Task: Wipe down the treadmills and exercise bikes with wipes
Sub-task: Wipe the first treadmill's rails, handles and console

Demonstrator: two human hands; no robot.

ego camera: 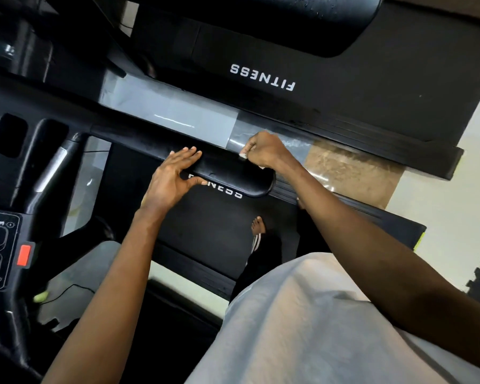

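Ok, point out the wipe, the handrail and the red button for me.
wipe (243,156), head view, the white corner showing.
handrail (233,178), head view, padded end.
red button (25,255), head view, its middle.

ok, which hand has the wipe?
The right hand, curled round a white wipe; the left hand rests straight-fingered on the handrail, holding nothing.

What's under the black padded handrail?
The black treadmill belt, with white lettering partly hidden by the black padded handrail and the left hand; the covered letters cannot be read.
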